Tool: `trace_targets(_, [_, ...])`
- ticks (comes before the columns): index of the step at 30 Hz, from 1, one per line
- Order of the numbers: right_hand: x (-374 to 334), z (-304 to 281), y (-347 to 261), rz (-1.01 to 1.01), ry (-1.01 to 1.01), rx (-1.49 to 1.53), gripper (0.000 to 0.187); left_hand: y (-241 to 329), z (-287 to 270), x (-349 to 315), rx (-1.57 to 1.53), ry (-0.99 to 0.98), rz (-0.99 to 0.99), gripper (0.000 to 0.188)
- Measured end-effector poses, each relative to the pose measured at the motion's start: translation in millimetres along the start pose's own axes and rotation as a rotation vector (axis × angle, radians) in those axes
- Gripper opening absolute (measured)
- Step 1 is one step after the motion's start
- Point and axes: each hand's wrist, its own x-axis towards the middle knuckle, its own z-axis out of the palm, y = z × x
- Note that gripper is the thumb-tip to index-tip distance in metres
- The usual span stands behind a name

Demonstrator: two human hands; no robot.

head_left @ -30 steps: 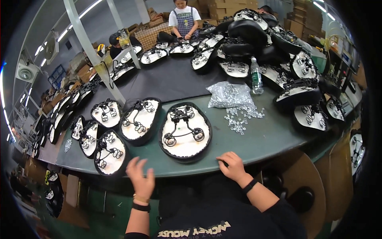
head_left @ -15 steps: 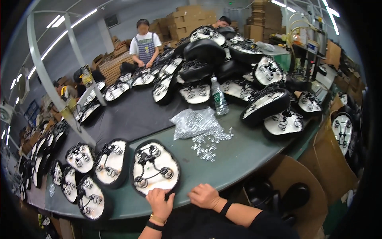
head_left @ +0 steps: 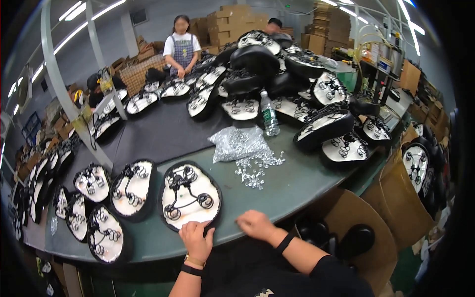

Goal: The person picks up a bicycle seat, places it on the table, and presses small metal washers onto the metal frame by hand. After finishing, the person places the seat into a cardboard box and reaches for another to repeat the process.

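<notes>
A black bicycle saddle lies upside down in front of me, its white underside and black coil springs facing up. At its near rim, my left hand is closed over the edge, fingers on the underside and thumb toward the right. My right hand is just above the table's front edge, right of the saddle and apart from it. Its fingers are curled in, and whatever they may hold is hidden. Beyond it, small shiny metal nuts or washers lie scattered beside a clear plastic bag of the same pieces.
Several upturned saddles lie to the left on the green table. A large saddle pile covers the far side, near a water bottle. At right stands a cardboard box with black saddles. Another person stands across the table.
The view has tilted slightly. My right hand has lifted a little from the table edge and its fingers have curled more. The left hand stays on the saddle rim.
</notes>
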Motion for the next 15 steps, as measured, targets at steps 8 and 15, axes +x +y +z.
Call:
trace_targets(8, [65, -78, 59, 0.507, -0.199, -0.139, 0.023, 17, -15, -13, -0.07, -0.04, -0.044, 0.032])
trace_targets(15, [86, -49, 75, 0.234, -0.255, -0.351, 0.015, 13, -8, -10, -0.047, -0.012, -0.001, 0.043])
